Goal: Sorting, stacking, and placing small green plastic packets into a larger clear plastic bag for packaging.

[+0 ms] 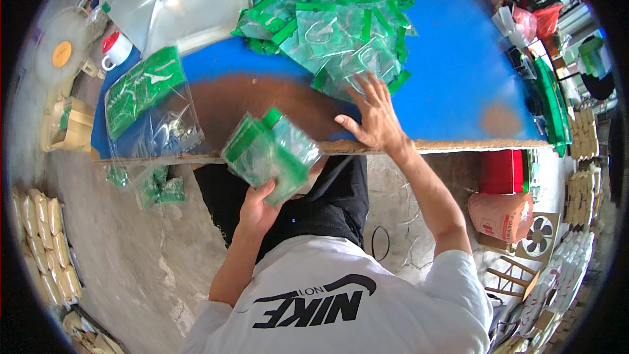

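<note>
My left hand [257, 208] grips a small stack of clear plastic packets with green bands [265, 151], held in front of the table's near edge. Thumb and fingers close on the stack's lower corner. Over the table, my right hand [377, 115] is open, fingers spread, with nothing in it. Its fingertips reach the near side of a large heap of similar green-and-clear packets [321, 29]; whether they touch it I cannot tell. At the left, a larger clear bag with a green printed top [147, 92] lies on the table, its lower end overhanging the edge.
The table [458, 85] is blue with a worn brown patch and a rough front edge. A shiny tray [196, 13] and a white mug with a red lid [115, 51] stand at the far left. Right of me are a fan [540, 235] and a wooden stool [514, 278].
</note>
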Available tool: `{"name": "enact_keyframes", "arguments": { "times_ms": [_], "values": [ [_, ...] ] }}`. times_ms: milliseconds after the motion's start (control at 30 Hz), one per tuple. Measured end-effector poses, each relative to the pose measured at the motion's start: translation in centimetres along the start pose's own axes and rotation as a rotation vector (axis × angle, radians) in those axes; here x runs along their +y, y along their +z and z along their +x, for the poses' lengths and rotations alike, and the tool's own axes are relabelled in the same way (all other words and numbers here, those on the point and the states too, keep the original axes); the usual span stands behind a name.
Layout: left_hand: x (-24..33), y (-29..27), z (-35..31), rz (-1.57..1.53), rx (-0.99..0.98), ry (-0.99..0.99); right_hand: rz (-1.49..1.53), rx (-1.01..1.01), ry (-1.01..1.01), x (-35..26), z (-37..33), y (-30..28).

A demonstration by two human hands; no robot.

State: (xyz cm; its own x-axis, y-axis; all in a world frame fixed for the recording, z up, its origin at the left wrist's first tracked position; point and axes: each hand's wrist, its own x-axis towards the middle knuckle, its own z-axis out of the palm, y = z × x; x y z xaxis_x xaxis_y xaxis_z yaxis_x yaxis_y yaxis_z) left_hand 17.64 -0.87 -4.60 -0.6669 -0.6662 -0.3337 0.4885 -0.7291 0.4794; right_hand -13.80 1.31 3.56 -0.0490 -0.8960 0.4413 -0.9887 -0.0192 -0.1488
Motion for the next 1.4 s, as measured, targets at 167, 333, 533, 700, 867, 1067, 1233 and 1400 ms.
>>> {"name": "enact_keyframes", "arguments": {
  "times_ms": [167,333,533,700,867,1067,1233,1400],
  "values": [
    [-0.3,-0.1,-0.9,-0.063,-0.1,0.035,0.24,-0.183,-0.235,-3.3,-2.1,-0.3],
    [-0.5,2.5,0.4,0.024,0.021,0.071,0.522,-0.165,-0.059,-1.7,-0.6,1.8],
    [-0.1,0.7,-0.5,0.044,0.013,0.048,0.037,0.015,0.027,2.7,0.9,2.7],
    [2.1,1.0,-1.1,0.072,-0.06,0.118,0.79,-0.164,-0.213,-4.8,-1.9,1.6],
    [2.5,1.0,-0.3,0.142,0.017,0.12,0.439,0.035,0.022,-0.8,3.9,3.5],
    [1.6,0.4,-2.0,-0.031,-0.004,0.095,0.205,-0.182,-0.224,-2.6,0.2,1.2],
    [1.7,1.3,-1.2,0.096,0.099,0.08,0.676,-0.22,-0.281,-5.5,1.8,2.1],
    [1.9,-0.5,-1.9,0.048,0.094,0.102,0.059,-0.177,-0.234,-1.3,5.0,4.6]
  ]
}}
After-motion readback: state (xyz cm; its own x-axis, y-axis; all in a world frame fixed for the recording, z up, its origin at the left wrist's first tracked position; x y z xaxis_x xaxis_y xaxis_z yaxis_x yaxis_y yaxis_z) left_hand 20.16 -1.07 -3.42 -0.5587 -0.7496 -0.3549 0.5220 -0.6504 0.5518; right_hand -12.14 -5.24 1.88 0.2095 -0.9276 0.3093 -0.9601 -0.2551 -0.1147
